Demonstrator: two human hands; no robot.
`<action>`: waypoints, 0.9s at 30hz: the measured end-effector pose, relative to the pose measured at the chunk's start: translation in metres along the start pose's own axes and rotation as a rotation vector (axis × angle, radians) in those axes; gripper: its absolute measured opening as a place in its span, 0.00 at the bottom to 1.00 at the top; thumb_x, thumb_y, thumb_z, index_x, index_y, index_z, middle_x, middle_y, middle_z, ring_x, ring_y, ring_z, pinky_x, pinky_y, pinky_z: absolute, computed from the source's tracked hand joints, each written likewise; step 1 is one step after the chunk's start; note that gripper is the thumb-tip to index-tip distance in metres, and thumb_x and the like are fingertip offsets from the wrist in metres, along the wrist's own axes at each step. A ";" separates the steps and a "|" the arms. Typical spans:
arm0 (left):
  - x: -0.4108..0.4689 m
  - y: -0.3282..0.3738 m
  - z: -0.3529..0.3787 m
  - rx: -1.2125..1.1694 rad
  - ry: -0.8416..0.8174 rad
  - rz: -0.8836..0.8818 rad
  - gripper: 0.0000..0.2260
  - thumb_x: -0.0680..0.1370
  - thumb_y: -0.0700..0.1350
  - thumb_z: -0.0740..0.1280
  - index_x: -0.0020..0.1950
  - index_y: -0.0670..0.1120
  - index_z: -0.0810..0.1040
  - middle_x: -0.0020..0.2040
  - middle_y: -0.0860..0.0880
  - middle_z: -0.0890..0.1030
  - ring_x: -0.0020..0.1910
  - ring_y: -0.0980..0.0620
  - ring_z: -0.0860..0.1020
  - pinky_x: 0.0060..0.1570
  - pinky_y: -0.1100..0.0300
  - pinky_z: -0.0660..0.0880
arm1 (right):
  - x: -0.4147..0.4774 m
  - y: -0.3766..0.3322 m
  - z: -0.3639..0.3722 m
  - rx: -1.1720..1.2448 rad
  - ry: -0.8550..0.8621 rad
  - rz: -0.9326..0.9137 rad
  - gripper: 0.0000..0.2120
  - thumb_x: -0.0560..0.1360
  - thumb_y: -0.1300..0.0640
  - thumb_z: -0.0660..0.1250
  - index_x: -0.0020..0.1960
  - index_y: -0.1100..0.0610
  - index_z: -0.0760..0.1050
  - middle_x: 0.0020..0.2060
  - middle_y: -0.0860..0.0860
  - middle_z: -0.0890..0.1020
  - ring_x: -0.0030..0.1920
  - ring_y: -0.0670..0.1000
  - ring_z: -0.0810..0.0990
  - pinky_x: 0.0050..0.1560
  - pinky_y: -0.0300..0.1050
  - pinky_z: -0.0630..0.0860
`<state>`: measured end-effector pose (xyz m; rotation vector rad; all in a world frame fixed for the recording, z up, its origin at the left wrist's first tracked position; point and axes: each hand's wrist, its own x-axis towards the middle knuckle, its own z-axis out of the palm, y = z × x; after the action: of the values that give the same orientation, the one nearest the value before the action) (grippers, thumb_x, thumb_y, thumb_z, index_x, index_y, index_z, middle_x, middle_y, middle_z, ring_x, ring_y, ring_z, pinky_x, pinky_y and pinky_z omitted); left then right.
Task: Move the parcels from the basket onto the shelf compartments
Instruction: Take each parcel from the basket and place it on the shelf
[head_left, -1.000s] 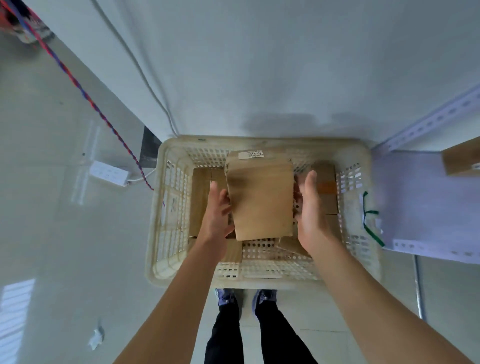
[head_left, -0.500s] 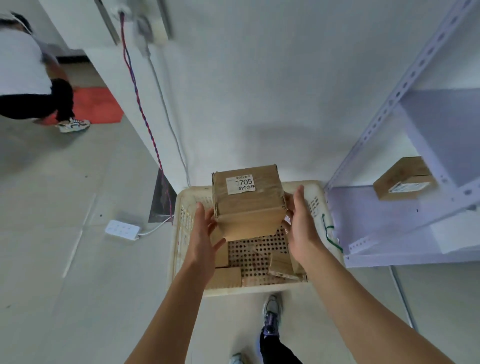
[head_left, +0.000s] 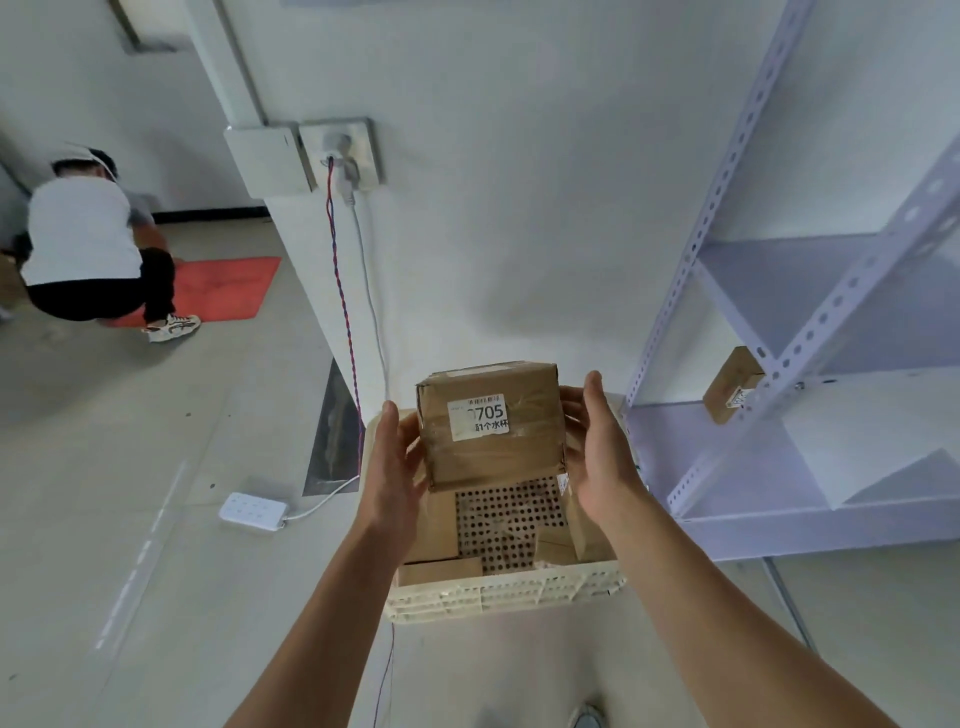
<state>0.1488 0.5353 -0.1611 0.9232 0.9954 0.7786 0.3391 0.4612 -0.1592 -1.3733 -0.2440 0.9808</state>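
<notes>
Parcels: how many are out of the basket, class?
2: the labelled parcel between left hand and right hand above the basket; a second parcel on the shelf. More may hide off-frame.

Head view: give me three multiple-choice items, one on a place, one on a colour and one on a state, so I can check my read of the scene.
1. Where does the stowed parcel sit?
A) on the shelf at the right
B) on the bare floor
C) on a chair

2. What colour is the floor mat?
A) blue
B) red
C) green

3. How is the labelled parcel placed?
A) lying on the floor
B) pushed into a compartment
C) held by the left hand and right hand above the basket

Answers:
1 A, it rests on a shelf board behind the perforated post.
2 B, it shows red near the far wall.
3 C, both hands clasp its sides, clear of the basket.
</notes>
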 end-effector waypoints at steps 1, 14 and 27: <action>-0.004 0.002 0.002 -0.011 0.004 0.010 0.28 0.86 0.65 0.51 0.65 0.50 0.84 0.56 0.52 0.88 0.63 0.47 0.81 0.74 0.32 0.70 | -0.003 -0.002 -0.003 0.002 -0.008 -0.004 0.26 0.85 0.36 0.57 0.48 0.52 0.85 0.44 0.48 0.89 0.57 0.53 0.84 0.62 0.54 0.76; -0.036 0.013 0.027 -0.021 -0.053 0.065 0.44 0.76 0.73 0.60 0.84 0.47 0.65 0.78 0.46 0.74 0.77 0.47 0.73 0.79 0.40 0.66 | -0.021 -0.028 -0.038 -0.024 -0.091 0.000 0.27 0.84 0.34 0.54 0.64 0.50 0.82 0.53 0.48 0.89 0.61 0.54 0.84 0.71 0.58 0.73; -0.049 0.005 0.040 0.006 -0.133 0.149 0.31 0.80 0.68 0.55 0.78 0.54 0.74 0.68 0.62 0.82 0.73 0.57 0.76 0.80 0.46 0.66 | -0.043 -0.031 -0.045 -0.012 -0.099 -0.053 0.23 0.85 0.36 0.54 0.62 0.46 0.83 0.58 0.47 0.88 0.66 0.53 0.82 0.76 0.62 0.69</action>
<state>0.1678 0.4833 -0.1297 1.0492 0.8196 0.8274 0.3569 0.4031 -0.1255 -1.3247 -0.3592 1.0053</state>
